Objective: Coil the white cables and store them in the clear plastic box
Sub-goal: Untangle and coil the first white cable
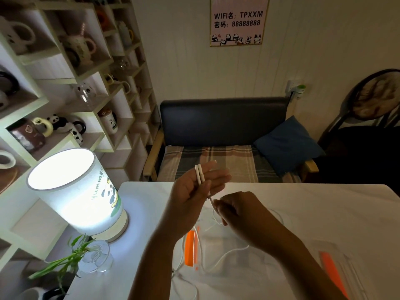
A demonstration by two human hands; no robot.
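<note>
The left hand (194, 191) is raised above the far edge of the white bench (313, 204), palm up, fingers loosely spread. Its thumb presses two white cable ends (199, 174) side by side against the fingers, so the grip is closed on that doubled cable. From there the white cable (211, 201) drops a short way to the right hand (240, 210), which pinches it just below the left palm, knuckles toward the camera.

Below the hands the rest of the cable trails in loose loops (229, 254) over the bench and across the clear plastic box (218, 239), which lies near the bench's middle with an orange clasp (190, 247) on its left side. What looks like the box's lid (339, 269), also clear with an orange strip, lies well apart at the right, though its outline is faint.

A lit lamp (75, 191) with a panda print stands on the bench's left corner, with a glass vase (96, 258) holding green stalks just before it.
</note>
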